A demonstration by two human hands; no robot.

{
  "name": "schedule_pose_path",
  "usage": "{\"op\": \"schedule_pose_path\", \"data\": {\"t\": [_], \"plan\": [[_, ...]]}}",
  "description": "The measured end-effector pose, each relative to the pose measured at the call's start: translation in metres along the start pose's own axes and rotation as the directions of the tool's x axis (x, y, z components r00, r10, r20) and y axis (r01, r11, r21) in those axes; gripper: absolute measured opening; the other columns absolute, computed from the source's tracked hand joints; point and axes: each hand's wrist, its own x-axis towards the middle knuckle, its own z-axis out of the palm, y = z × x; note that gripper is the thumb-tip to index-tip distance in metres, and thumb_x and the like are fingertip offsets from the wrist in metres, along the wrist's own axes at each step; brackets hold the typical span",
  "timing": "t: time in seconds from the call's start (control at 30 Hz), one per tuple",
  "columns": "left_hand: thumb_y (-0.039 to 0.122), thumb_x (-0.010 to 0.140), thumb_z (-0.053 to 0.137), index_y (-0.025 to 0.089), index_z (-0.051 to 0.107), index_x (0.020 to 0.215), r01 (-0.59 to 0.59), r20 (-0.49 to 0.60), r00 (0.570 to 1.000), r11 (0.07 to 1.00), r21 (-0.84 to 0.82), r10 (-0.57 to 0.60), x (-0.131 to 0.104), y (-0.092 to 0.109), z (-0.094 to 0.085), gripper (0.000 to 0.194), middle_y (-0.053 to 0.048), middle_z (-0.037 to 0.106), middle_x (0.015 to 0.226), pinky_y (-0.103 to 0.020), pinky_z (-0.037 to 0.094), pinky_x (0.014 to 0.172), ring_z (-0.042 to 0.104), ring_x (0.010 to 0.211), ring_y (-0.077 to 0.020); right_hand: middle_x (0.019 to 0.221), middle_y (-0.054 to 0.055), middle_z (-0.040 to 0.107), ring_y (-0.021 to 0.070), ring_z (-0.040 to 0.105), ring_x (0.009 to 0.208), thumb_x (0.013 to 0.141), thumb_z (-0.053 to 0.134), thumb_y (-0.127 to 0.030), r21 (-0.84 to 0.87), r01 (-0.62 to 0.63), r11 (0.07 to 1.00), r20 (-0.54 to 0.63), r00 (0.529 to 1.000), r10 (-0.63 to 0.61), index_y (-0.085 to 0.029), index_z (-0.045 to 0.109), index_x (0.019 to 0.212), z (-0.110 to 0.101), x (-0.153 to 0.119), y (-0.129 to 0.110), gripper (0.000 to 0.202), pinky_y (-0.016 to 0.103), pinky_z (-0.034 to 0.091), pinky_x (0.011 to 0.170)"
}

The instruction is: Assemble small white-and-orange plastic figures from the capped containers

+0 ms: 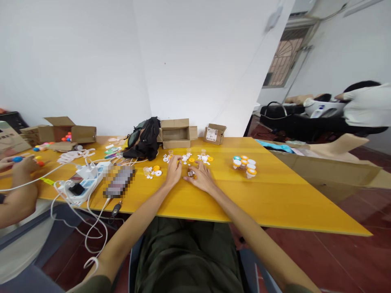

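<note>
So both hands are lying flat on the yellow table (275, 195), left hand (173, 171) released, right hand (201, 178) touching a tiny part (191, 174), capped jars (246, 165) sitting at 2 o'clock, cardboard box (175, 133) at 12.

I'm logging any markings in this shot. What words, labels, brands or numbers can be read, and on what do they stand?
No text here can be read.
White label on the small cardboard box: dark print, too small to read.
Cardboard piece at the left edge: dark markings, too blurred to read.
White item on the far right bench: a dark mark, illegible.
Phone near the left hand: screen blurred out.
</note>
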Motion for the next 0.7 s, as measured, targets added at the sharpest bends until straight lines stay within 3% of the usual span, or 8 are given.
{"op": "schedule_pose_path", "data": {"t": [0.27, 0.53, 0.7], "plan": [[0.015, 0.089, 0.047, 0.024, 0.060, 0.094, -0.015, -0.010, 1.000, 1.000, 0.001, 0.015, 0.001, -0.002, 0.001, 0.017, -0.005, 0.066, 0.103, -0.037, 0.048, 0.093, 0.061, 0.103, -0.0219, 0.126, 0.013, 0.055, 0.0279, 0.057, 0.109, 0.092, 0.059, -0.030, -0.012, 0.078, 0.997, 0.028, 0.997, -0.078, -0.023, 0.066, 0.101, 0.008, 0.008, -0.016, 0.014, 0.043, 0.044, 0.092], [0.020, 0.092, 0.047, 0.024, 0.058, 0.096, -0.008, -0.078, 0.997, 1.000, -0.016, 0.007, 0.002, -0.004, 0.002, 0.013, -0.005, 0.064, 0.101, -0.038, 0.048, 0.094, 0.060, 0.101, -0.0222, 0.129, 0.016, 0.053, 0.0298, 0.056, 0.109, 0.089, 0.052, -0.019, -0.018, 0.192, 0.981, 0.049, 0.980, -0.191, -0.021, 0.060, 0.125, 0.022, 0.019, -0.032, 0.037, 0.042, 0.046, 0.089], [0.022, 0.094, 0.046, 0.025, 0.059, 0.098, -0.012, -0.110, 0.994, 1.000, 0.003, 0.012, 0.003, -0.007, 0.001, 0.014, -0.005, 0.063, 0.101, -0.037, 0.049, 0.093, 0.059, 0.102, -0.0221, 0.128, 0.016, 0.054, 0.0310, 0.054, 0.110, 0.085, 0.053, -0.015, 0.000, 0.242, 0.970, 0.040, 0.969, -0.242, -0.019, 0.059, 0.130, 0.033, 0.028, -0.037, 0.045, 0.046, 0.046, 0.094]]}}
